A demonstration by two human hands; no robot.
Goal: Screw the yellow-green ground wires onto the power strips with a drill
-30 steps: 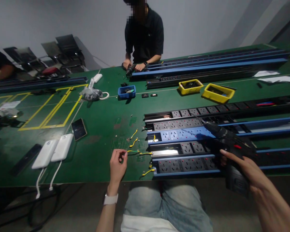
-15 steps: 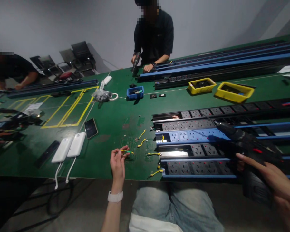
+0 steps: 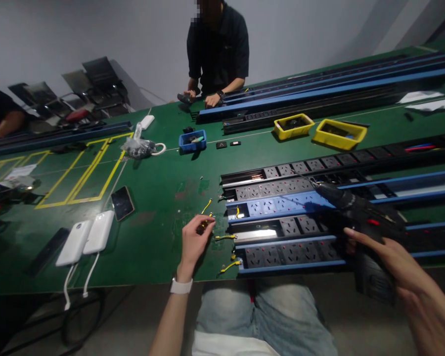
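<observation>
My left hand [image 3: 197, 238], a pale band at its wrist, is closed over the green tabletop [image 3: 152, 252], its fingers curled at a short yellow wire whose shape is mostly hidden. Another yellow wire [image 3: 206, 205] lies just beyond the fingertips. To the right are the ends of several black and blue socket strips [image 3: 282, 205], with yellow-green wires [image 3: 225, 238] at the ends of the nearer ones. In my right hand [image 3: 383, 252] is a black power drill [image 3: 359, 207], its front end pointing left above the strips.
Across the table a person [image 3: 218, 49] holds a dark tool beside long blue rails [image 3: 300, 94]. Yellow bins [image 3: 339, 134] and a blue bin [image 3: 193, 142] stand mid-table. White power banks [image 3: 74, 242] and a phone [image 3: 122, 203] lie left. Another person's arm [image 3: 7, 126] shows far left.
My left hand has moved right, towards the loose wires, and its fingers have curled downward. The drill stays in my right hand. The view has shifted, and the person opposite has lowered their tool sideways.
</observation>
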